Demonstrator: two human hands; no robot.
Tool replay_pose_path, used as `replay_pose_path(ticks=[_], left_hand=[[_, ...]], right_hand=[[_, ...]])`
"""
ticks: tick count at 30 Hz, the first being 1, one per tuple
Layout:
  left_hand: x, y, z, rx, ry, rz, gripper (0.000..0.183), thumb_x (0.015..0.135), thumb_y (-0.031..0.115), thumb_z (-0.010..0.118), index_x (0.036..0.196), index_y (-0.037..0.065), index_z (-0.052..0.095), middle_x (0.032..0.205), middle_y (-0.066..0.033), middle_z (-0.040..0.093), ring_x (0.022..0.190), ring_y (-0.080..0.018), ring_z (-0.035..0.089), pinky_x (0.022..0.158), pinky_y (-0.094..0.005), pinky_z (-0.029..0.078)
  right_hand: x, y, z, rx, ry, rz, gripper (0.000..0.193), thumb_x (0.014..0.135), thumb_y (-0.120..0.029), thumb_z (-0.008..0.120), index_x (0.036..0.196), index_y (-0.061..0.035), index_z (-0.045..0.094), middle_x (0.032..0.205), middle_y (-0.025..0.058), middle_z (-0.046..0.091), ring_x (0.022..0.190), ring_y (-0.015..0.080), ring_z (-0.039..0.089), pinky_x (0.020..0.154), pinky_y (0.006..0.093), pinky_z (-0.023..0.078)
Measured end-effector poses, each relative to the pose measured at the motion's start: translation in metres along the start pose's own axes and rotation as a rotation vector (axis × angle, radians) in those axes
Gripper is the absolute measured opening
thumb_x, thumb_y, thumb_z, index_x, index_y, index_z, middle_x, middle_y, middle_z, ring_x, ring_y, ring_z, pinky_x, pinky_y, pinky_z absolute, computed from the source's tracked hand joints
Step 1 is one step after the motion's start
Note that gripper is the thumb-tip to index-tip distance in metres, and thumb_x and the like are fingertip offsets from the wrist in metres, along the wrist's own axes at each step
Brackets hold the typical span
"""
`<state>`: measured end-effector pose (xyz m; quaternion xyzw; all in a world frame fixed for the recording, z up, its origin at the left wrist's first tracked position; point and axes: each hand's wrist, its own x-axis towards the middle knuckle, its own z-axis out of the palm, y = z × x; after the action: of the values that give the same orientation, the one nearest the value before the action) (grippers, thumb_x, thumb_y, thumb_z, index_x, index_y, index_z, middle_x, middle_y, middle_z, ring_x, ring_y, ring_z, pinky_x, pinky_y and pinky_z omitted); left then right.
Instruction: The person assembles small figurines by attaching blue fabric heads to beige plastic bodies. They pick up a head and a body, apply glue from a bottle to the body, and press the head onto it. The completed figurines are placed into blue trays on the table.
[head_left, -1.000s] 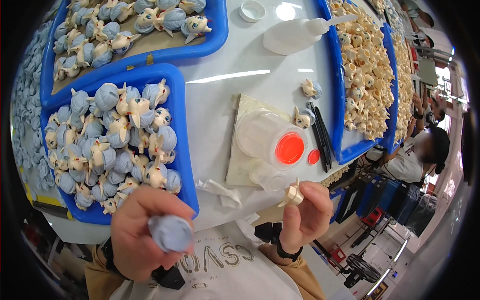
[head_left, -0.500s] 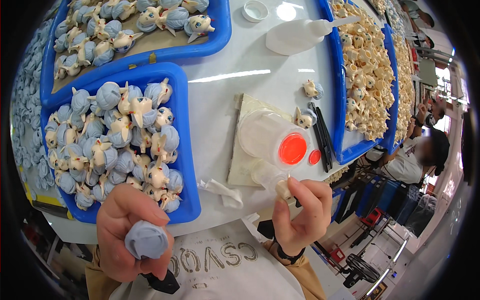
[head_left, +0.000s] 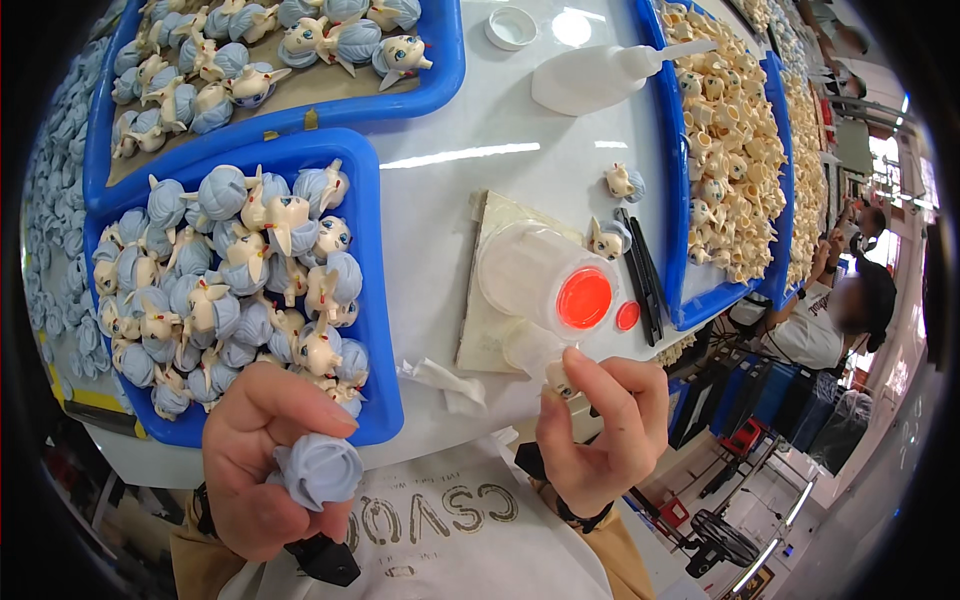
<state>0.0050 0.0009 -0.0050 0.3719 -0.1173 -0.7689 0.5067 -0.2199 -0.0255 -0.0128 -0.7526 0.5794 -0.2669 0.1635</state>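
Observation:
My left hand [head_left: 262, 465], fingers curled, holds a pale blue doll hair piece [head_left: 318, 470] with a swirled surface. Pinched between the thumb and fingers of my right hand [head_left: 610, 430] is a small cream doll head [head_left: 560, 381]. Just beyond it stands a translucent plastic jar [head_left: 525, 262] with a bright red round face, on a pale square board [head_left: 478, 335]. A blue tray [head_left: 388, 405] of doll heads wearing blue hair lies beside my left hand. Two finished-looking heads [head_left: 608, 240] rest near dark tweezers [head_left: 640, 275] right of the jar.
A white squeeze bottle [head_left: 590, 80] and a round clear lid [head_left: 511, 28] stand at the back. Another blue tray [head_left: 445, 85] holds haired heads. Cream doll heads fill a tray [head_left: 690, 310] at right. Crumpled tissue [head_left: 445, 385] lies in front. A person [head_left: 820, 325] sits further right.
The hair piece in my left hand has turned and shifted slightly right. In my right hand the doll head has rotated, bringing its painted side into view.

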Motion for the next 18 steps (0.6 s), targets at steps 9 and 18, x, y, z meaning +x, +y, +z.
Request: replay_pose_path(ticks=[9, 18], left_hand=[[0.001, -0.001, 0.000, 0.005, 0.000, -0.010, 0.052, 0.076, 0.027, 0.064, 0.101, -0.009, 0.035, 0.062, -0.0091, 0.054, 0.046, -0.0093, 0.052, 0.040, -0.0177, 0.039], [0.000, -0.001, 0.000, 0.001, 0.019, -0.015, 0.052, 0.076, 0.028, 0.065, 0.100, -0.009, 0.038, 0.067, -0.0097, 0.054, 0.045, -0.0083, 0.049, 0.039, -0.0172, 0.037]], right_hand=[[-0.002, 0.004, 0.000, 0.055, -0.007, 0.003, 0.044, 0.053, 0.003, 0.068, 0.096, -0.0063, 0.062, 0.076, 0.0042, 0.051, 0.065, 0.0168, 0.045, 0.055, 0.0259, 0.037], [-0.012, 0.007, -0.001, 0.043, 0.051, 0.029, 0.042, 0.052, 0.002, 0.070, 0.093, -0.0068, 0.062, 0.080, 0.0045, 0.052, 0.069, 0.0182, 0.046, 0.059, 0.0273, 0.037]])
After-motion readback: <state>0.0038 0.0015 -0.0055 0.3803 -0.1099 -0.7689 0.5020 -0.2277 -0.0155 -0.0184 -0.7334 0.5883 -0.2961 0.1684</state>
